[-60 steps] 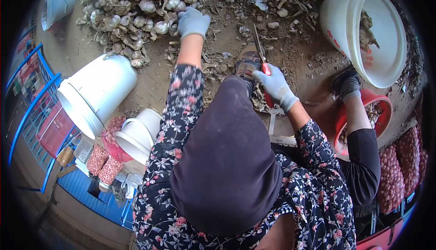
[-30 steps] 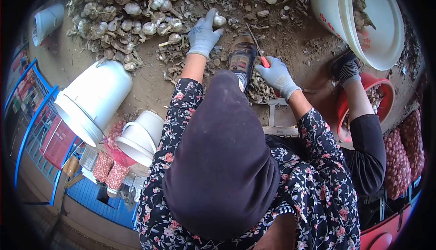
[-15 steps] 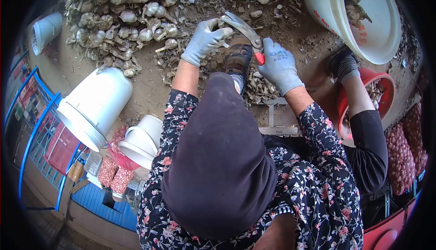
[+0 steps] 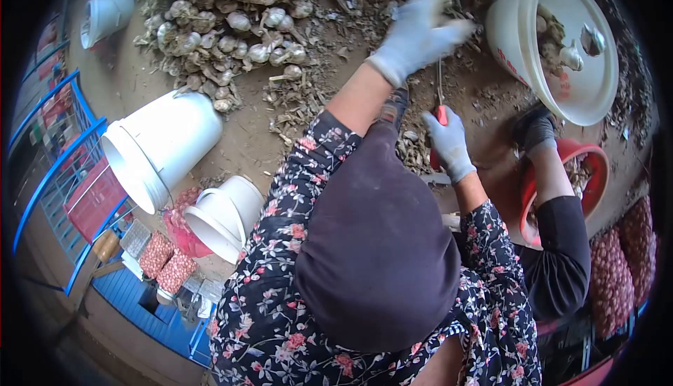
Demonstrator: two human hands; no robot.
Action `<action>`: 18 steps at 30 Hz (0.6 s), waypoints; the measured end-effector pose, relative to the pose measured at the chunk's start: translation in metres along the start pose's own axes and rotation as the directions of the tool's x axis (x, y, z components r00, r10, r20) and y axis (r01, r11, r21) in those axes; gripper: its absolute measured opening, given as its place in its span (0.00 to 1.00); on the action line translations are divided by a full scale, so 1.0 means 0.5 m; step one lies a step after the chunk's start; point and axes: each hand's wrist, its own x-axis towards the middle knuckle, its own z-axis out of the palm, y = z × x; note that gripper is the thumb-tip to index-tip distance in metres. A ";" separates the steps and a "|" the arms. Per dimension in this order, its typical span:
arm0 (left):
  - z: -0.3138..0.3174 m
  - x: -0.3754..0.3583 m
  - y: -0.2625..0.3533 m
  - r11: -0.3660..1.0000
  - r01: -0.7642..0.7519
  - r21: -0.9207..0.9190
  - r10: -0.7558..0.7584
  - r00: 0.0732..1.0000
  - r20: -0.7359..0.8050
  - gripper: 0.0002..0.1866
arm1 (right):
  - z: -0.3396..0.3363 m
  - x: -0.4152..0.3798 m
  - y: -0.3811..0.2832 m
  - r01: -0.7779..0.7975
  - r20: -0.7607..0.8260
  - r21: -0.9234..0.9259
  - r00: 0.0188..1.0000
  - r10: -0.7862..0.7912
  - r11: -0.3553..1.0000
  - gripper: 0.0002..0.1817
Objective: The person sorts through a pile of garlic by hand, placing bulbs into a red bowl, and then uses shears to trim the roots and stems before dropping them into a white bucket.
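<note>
My left hand (image 4: 424,36), in a pale glove and blurred, reaches across toward the white bucket at the upper right, fingers apart with nothing visible in them. My right hand (image 4: 451,142), also gloved, is closed on the red-handled shears (image 4: 442,114), whose blades point away from me. A pale garlic bulb (image 4: 571,57) shows within the mouth of the white bucket (image 4: 508,36); whether it is in the air or resting is unclear. Other bulbs lie inside. Beyond my left arm, a pile of garlic (image 4: 238,22) covers the ground.
White buckets (image 4: 175,141) (image 4: 242,200) lie at the left, another (image 4: 111,16) farther up. A red tub (image 4: 598,176) holding garlic is at the right, beside a co-worker's gloved hand (image 4: 536,130). Net sacks (image 4: 610,281) of garlic lie lower right; blue railings (image 4: 52,169) stand left.
My left hand has swung right and away from the shears, its fingers now apart. My right hand has lowered with the shears. A bulb now shows at the bucket's mouth. The view has shifted.
</note>
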 end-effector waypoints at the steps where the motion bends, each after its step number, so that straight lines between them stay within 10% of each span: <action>1: -0.027 -0.013 -0.068 0.910 0.007 0.414 0.050 0.991 -0.128 0.31 | -0.001 0.004 0.005 -0.037 0.007 0.003 0.999 0.036 0.999 0.18; 5: -0.162 -0.127 -0.221 0.436 0.567 0.699 -0.319 0.823 -0.469 0.20 | 0.006 0.011 0.013 -0.079 0.001 -0.074 0.997 0.079 0.994 0.19; 9: -0.255 -0.141 -0.378 0.103 0.683 0.723 -0.439 0.684 -0.583 0.23 | 0.021 0.008 -0.038 -0.052 0.064 -0.174 0.996 0.064 0.983 0.20; 13: -0.303 -0.135 -0.322 0.202 0.495 0.845 -0.416 0.824 -0.384 0.26 | 0.034 0.004 -0.071 0.118 0.162 -0.348 0.985 -0.064 0.930 0.21; 14: -0.298 -0.141 -0.291 0.707 0.566 0.424 -0.477 0.824 -0.306 0.27 | 0.027 0.001 -0.098 0.130 0.233 -0.422 0.972 -0.032 0.897 0.21; 15: -0.292 -0.154 -0.261 0.867 0.453 -0.207 -0.491 0.847 -0.203 0.29 | 0.028 -0.001 -0.111 0.123 0.229 -0.417 0.973 -0.027 0.900 0.21; 18: -0.252 -0.186 -0.167 0.846 0.331 -0.419 -0.396 0.915 -0.078 0.33 | 0.034 -0.010 -0.131 0.319 0.233 -0.512 0.945 -0.229 0.797 0.23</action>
